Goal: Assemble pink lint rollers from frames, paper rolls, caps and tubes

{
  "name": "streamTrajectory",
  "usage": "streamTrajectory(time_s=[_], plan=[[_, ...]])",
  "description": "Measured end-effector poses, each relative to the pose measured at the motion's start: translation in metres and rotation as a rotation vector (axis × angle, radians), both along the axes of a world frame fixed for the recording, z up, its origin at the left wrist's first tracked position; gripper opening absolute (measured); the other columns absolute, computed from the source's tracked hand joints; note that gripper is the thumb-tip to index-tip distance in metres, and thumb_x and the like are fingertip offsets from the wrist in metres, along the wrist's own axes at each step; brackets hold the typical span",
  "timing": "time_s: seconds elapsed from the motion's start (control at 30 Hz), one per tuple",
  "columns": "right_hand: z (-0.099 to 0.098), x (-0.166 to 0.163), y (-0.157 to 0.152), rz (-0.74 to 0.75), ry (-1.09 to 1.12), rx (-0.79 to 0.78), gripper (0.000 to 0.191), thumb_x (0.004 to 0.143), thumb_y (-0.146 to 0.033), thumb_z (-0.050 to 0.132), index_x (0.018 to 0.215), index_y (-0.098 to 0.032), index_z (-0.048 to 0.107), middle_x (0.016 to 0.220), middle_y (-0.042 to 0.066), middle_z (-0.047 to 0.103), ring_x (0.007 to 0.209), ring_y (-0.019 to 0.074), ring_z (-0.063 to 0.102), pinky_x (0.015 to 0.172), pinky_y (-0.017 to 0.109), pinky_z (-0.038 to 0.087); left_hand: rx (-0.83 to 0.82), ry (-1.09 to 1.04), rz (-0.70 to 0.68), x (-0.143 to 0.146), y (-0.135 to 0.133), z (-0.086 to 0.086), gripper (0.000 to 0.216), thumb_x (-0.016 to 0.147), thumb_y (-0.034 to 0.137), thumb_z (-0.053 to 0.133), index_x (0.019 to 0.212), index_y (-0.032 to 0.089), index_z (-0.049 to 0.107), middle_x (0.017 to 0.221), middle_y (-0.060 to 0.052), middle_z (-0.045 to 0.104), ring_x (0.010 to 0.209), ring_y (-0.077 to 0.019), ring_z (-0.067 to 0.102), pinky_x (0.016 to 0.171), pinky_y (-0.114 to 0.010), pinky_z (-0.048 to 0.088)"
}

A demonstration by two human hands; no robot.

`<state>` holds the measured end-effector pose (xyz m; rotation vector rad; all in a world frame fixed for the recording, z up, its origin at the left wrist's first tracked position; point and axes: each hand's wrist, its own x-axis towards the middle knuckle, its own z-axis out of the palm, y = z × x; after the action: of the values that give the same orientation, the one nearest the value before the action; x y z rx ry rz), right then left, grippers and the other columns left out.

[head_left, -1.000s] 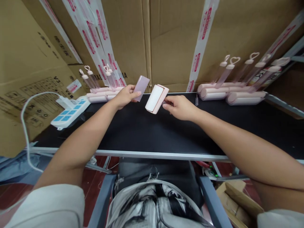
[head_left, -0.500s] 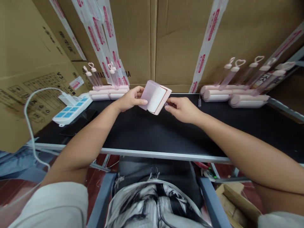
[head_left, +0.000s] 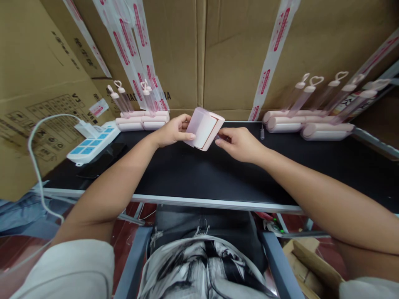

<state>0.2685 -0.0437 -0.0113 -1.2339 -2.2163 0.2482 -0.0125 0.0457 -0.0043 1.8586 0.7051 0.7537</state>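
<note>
r hand (head_left: 239, 143) is clamped on pink/white roller (head_left: 208, 132) at its r edge, l hand (head_left: 173, 131) pinches lilac cover (head_left: 193, 123) at roller's l side, blk table (head_left: 202, 178) below roller.

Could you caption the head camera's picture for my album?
Above a black table, the left hand holds a lilac cover against a pink-and-white roller in the right hand.

The left carton (head_left: 34, 83) reads "V3" (head_left: 75, 97) and "V6" (head_left: 91, 114).
</note>
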Motion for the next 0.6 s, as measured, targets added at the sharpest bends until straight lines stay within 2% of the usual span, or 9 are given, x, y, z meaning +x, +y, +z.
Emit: streamTrajectory(time_s=[0.3, 0.47, 0.6], plan=[[-0.006, 0.0, 0.003, 0.011, 0.012, 0.014, 0.019, 0.098, -0.027, 0.063, 0.1, -0.016, 0.079, 0.093, 0.01, 0.081, 0.08, 0.0249, 0.071, 0.075, 0.034, 0.045, 0.009, 0.067, -0.061, 0.003, -0.002, -0.006, 0.077, 0.07, 0.047, 0.1, 0.125, 0.018, 0.055, 0.135, -0.017, 0.076, 0.13, -0.0355, 0.074, 0.11, -0.052, 0.059], [-0.008, -0.002, 0.003, 0.036, 0.014, 0.015, 0.016, 0.097, -0.026, 0.065, 0.095, -0.017, 0.077, 0.09, 0.009, 0.081, 0.078, 0.0237, 0.07, 0.074, 0.033, 0.045, 0.025, 0.095, -0.125, 0.012, -0.008, -0.01, 0.076, 0.074, 0.044, 0.098, 0.132, 0.019, 0.056, 0.144, -0.018, 0.073, 0.14, -0.038, 0.069, 0.115, -0.054, 0.057], [-0.01, -0.004, 0.002, 0.037, 0.043, -0.01, 0.015, 0.096, -0.025, 0.065, 0.094, -0.017, 0.078, 0.09, 0.008, 0.081, 0.077, 0.0234, 0.071, 0.073, 0.033, 0.045, 0.055, 0.106, -0.111, 0.014, -0.009, -0.01, 0.075, 0.074, 0.042, 0.097, 0.132, 0.017, 0.057, 0.14, -0.018, 0.074, 0.134, -0.0372, 0.072, 0.112, -0.053, 0.058]])
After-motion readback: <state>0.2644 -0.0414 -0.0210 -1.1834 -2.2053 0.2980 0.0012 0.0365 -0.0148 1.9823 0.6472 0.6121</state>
